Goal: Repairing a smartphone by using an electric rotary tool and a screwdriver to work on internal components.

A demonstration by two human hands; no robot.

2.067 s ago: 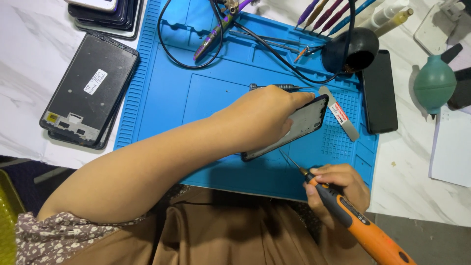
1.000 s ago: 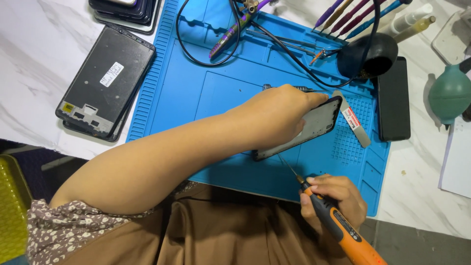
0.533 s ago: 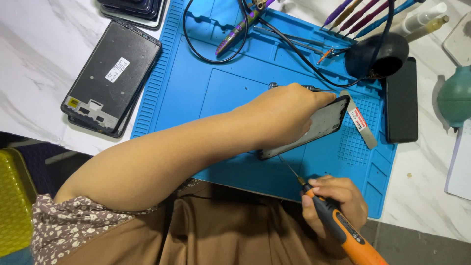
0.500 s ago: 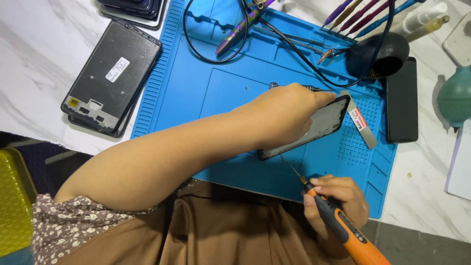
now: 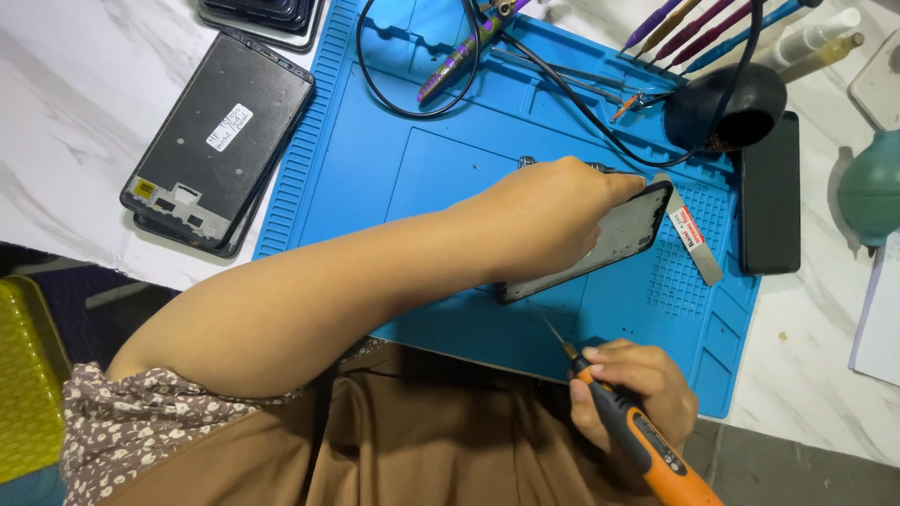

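Slightly lowered since half a second back, the right hand grips the orange-and-black electric screwdriver, its tip off the black phone frame. That frame lies on the blue silicone repair mat (counter beneath), left hand fingers clamping its edge.
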